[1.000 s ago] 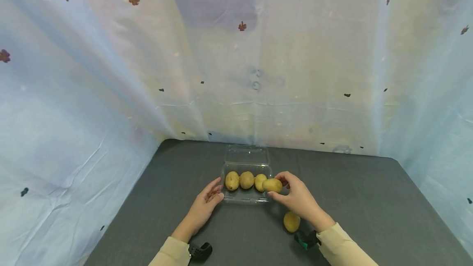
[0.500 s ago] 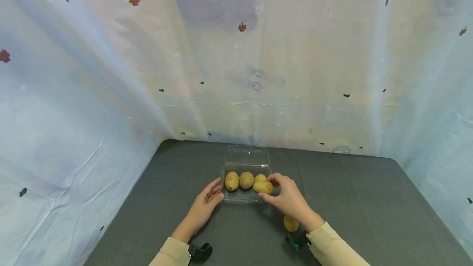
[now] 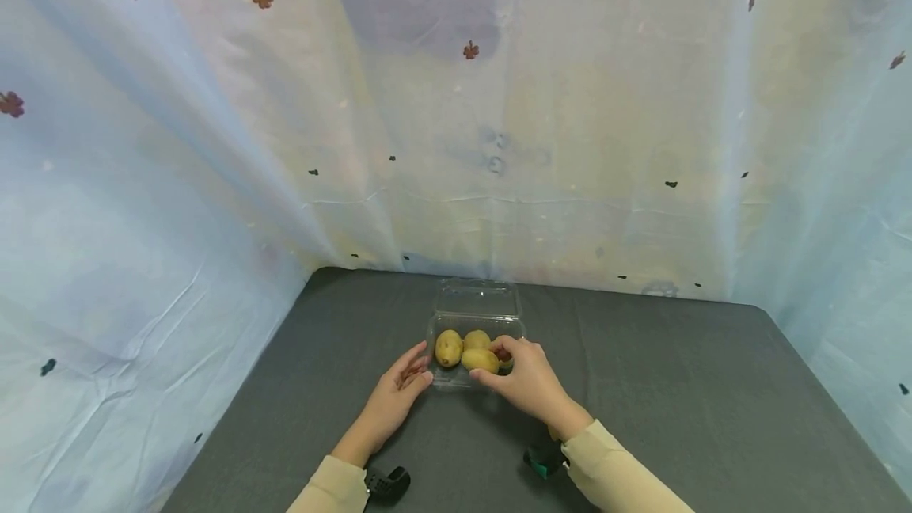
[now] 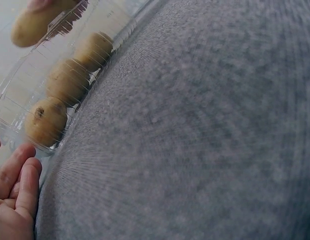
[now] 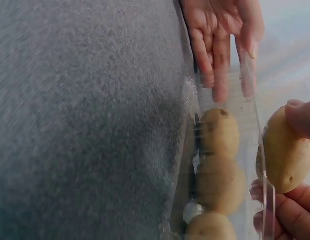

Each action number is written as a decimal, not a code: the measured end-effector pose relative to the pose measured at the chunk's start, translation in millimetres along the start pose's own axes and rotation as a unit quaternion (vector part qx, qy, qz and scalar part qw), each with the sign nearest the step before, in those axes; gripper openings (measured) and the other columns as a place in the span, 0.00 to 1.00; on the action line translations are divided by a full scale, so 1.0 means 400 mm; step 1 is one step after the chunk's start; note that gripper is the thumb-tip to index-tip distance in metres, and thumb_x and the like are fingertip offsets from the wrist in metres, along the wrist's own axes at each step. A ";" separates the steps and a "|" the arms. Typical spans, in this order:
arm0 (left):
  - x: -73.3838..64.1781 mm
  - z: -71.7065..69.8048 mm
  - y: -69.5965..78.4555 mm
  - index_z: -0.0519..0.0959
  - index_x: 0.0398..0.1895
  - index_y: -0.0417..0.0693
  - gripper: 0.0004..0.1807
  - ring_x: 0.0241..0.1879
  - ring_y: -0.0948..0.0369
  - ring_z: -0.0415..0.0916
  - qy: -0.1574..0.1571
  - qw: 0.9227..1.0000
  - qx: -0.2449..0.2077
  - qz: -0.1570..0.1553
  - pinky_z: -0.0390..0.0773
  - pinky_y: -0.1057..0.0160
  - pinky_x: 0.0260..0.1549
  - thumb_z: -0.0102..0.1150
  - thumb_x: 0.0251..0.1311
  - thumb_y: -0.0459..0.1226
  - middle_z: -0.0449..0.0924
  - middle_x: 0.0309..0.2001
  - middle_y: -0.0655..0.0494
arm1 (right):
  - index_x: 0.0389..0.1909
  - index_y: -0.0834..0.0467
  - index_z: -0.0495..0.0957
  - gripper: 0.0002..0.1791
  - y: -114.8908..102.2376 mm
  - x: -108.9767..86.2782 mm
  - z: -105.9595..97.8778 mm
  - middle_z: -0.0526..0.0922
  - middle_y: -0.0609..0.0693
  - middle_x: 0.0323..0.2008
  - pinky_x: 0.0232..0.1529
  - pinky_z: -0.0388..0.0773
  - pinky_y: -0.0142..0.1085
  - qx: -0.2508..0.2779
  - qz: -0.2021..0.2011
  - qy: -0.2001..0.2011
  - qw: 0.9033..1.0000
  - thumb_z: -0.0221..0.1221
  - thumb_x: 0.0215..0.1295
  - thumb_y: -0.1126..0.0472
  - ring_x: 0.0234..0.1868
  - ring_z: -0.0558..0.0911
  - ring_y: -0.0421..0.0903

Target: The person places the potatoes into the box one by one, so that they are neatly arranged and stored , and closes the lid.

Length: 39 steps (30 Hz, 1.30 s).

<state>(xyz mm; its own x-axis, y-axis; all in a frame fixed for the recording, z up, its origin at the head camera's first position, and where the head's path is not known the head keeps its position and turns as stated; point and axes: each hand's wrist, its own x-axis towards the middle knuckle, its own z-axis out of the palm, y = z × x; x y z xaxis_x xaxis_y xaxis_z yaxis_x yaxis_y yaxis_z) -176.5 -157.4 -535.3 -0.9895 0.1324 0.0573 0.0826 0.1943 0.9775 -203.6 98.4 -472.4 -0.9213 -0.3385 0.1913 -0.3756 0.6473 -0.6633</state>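
Observation:
My right hand (image 3: 527, 380) pinches a yellowish potato (image 3: 480, 360) between thumb and fingers, over the front of a clear plastic clamshell box (image 3: 450, 383). In the right wrist view this held potato (image 5: 285, 150) is above the box's rim, apart from the row inside. Three potatoes lie in that row: a left one (image 3: 448, 348), a middle one (image 3: 476, 338) and a right one mostly hidden behind my right fingers. My left hand (image 3: 394, 398) lies along the box's left end, fingers fairly straight; the right wrist view has its fingertips (image 5: 220, 92) against or just beside the wall.
The box's clear lid (image 3: 477, 299) is folded back toward the far side. A dark grey cloth (image 3: 677, 402) covers the table. Behind it hangs a pale patterned curtain (image 3: 570, 141). Dark wrist straps (image 3: 388, 484) sit below both hands.
My right hand has carried the held potato leftward, from the box's right end to before the middle potato. The loose potato on the table is now hidden by my right arm. My left hand stays put.

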 end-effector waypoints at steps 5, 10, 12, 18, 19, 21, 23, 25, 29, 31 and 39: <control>0.001 0.001 -0.001 0.60 0.73 0.62 0.31 0.67 0.55 0.63 0.003 1.000 0.001 0.002 0.63 0.50 0.63 0.55 0.69 0.43 0.67 0.67 0.52 | 0.45 0.50 0.79 0.26 -0.006 0.016 0.011 0.77 0.37 0.34 0.58 0.62 0.55 -0.026 -0.026 -0.011 0.999 0.65 0.55 0.35 0.35 0.76 0.41; 0.000 0.002 0.003 0.60 0.73 0.59 0.31 0.67 0.53 0.63 0.005 1.000 0.001 -0.001 0.63 0.48 0.63 0.55 0.69 0.42 0.67 0.67 0.50 | 0.45 0.49 0.80 0.24 -0.002 0.034 0.017 0.74 0.35 0.29 0.46 0.64 0.47 -0.067 -0.028 -0.031 0.997 0.65 0.56 0.36 0.30 0.70 0.39; -0.001 0.002 0.009 0.60 0.74 0.57 0.31 0.67 0.52 0.62 0.005 1.000 0.000 -0.004 0.63 0.47 0.63 0.55 0.70 0.40 0.67 0.67 0.48 | 0.45 0.49 0.80 0.24 -0.001 0.042 0.016 0.74 0.36 0.29 0.42 0.63 0.45 -0.075 -0.025 -0.045 0.996 0.65 0.56 0.37 0.30 0.70 0.39; -0.020 -0.001 0.064 0.58 0.74 0.49 0.32 0.67 0.48 0.61 -0.005 1.000 -0.007 -0.006 0.62 0.46 0.64 0.55 0.69 0.42 0.65 0.67 0.42 | 0.39 0.47 0.79 0.18 -0.005 0.069 0.006 0.75 0.37 0.26 0.39 0.66 0.43 -0.072 -0.025 -0.092 0.993 0.66 0.56 0.39 0.26 0.72 0.39; -0.024 -0.002 0.074 0.58 0.74 0.48 0.33 0.67 0.48 0.61 -0.006 1.000 -0.008 -0.006 0.62 0.46 0.64 0.55 0.69 0.42 0.65 0.67 0.42 | 0.38 0.47 0.79 0.18 -0.005 0.073 0.005 0.75 0.37 0.26 0.38 0.68 0.43 -0.073 -0.025 -0.097 0.992 0.66 0.56 0.39 0.26 0.72 0.39; -0.030 -0.004 0.089 0.58 0.74 0.48 0.33 0.67 0.48 0.61 -0.010 1.000 -0.008 -0.007 0.62 0.47 0.64 0.56 0.69 0.43 0.65 0.67 0.41 | 0.37 0.47 0.79 0.18 -0.008 0.079 0.002 0.75 0.37 0.27 0.33 0.71 0.40 -0.072 -0.025 -0.107 0.991 0.67 0.56 0.40 0.25 0.72 0.38; -0.033 -0.004 0.097 0.58 0.74 0.49 0.33 0.67 0.48 0.61 -0.012 1.000 -0.010 -0.010 0.62 0.46 0.64 0.55 0.69 0.44 0.65 0.67 0.42 | 0.36 0.47 0.78 0.17 -0.012 0.081 -0.001 0.75 0.38 0.26 0.28 0.71 0.37 -0.074 -0.022 -0.114 0.990 0.67 0.56 0.40 0.24 0.72 0.39; -0.033 -0.003 0.098 0.58 0.74 0.49 0.33 0.67 0.48 0.61 -0.012 1.000 -0.011 -0.010 0.62 0.46 0.64 0.55 0.69 0.44 0.65 0.67 0.42 | 0.34 0.47 0.78 0.17 -0.016 0.084 -0.002 0.75 0.39 0.25 0.24 0.70 0.36 -0.075 -0.017 -0.116 0.990 0.67 0.55 0.40 0.23 0.72 0.40; -0.032 -0.002 0.091 0.58 0.74 0.50 0.33 0.67 0.49 0.61 -0.009 1.000 -0.012 -0.006 0.62 0.46 0.64 0.56 0.69 0.45 0.65 0.67 0.43 | 0.32 0.48 0.77 0.17 -0.024 0.086 -0.002 0.75 0.39 0.25 0.24 0.70 0.35 -0.080 -0.021 -0.115 0.990 0.68 0.55 0.41 0.23 0.72 0.40; -0.031 -0.002 0.088 0.58 0.74 0.49 0.33 0.67 0.49 0.61 -0.009 1.000 -0.013 -0.005 0.61 0.45 0.64 0.56 0.69 0.44 0.65 0.67 0.43 | 0.31 0.48 0.78 0.14 -0.027 0.087 0.000 0.76 0.38 0.25 0.25 0.72 0.35 -0.084 -0.028 -0.116 0.989 0.67 0.58 0.44 0.23 0.73 0.38; -0.029 -0.003 0.085 0.57 0.74 0.49 0.33 0.67 0.48 0.61 -0.013 1.000 -0.020 -0.004 0.62 0.45 0.63 0.54 0.70 0.42 0.64 0.68 0.41 | 0.31 0.48 0.82 0.07 -0.022 0.085 0.009 0.78 0.35 0.24 0.28 0.74 0.34 -0.095 -0.066 -0.121 0.986 0.64 0.63 0.50 0.22 0.74 0.33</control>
<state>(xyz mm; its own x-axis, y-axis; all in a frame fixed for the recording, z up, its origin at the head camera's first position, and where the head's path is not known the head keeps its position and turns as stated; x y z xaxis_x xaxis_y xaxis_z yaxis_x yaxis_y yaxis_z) -162.5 -153.6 -502.3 -0.9866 0.1571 0.0446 0.0696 0.1573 0.9851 -231.2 78.7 -462.4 -0.8209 -0.5664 0.0731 -0.5238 0.6955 -0.4918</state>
